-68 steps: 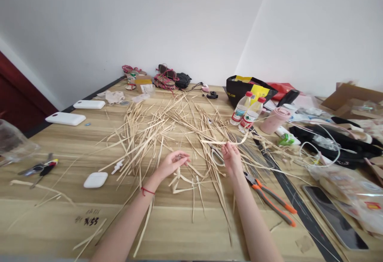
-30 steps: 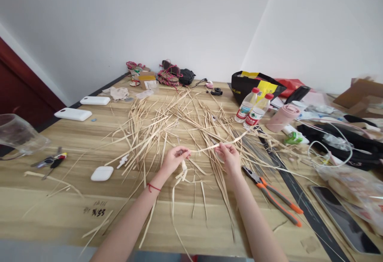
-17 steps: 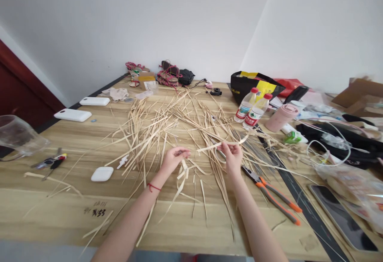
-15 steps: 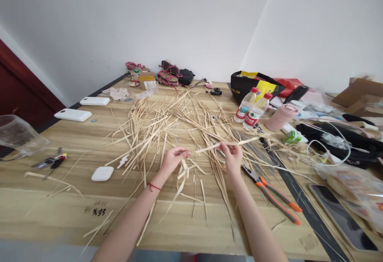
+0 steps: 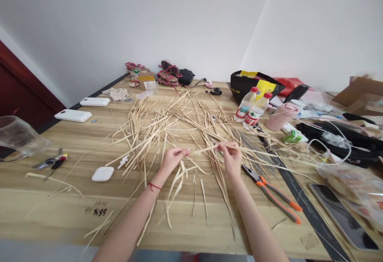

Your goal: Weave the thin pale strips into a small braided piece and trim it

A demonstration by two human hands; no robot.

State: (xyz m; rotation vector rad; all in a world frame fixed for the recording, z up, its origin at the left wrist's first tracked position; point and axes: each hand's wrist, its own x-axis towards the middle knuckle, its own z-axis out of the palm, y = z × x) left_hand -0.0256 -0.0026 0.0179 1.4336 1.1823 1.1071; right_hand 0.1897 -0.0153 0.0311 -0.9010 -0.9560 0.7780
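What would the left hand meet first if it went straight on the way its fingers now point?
Probably the near end of the strip in the right hand, though the depth is unclear.

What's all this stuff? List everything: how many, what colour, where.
Strips: uncountable, tan, table centre
Table: one, wood-toned, below
Walls: two, white, back
Panel: one, maroon, left
Container: one, clear, left
Slabs: two, white, left
Case: one, white, left
Tools: uncountable, mixed, left
Bundles: uncountable, pink, back
Bag: one, black, right
Bottles: two, clear, right
Tumbler: one, pink, right
Pliers: one, orange, right
Phone: one, black, right
Clutter: uncountable, mixed, right
Left hand: one, bare, centre
Right hand: one, bare, centre
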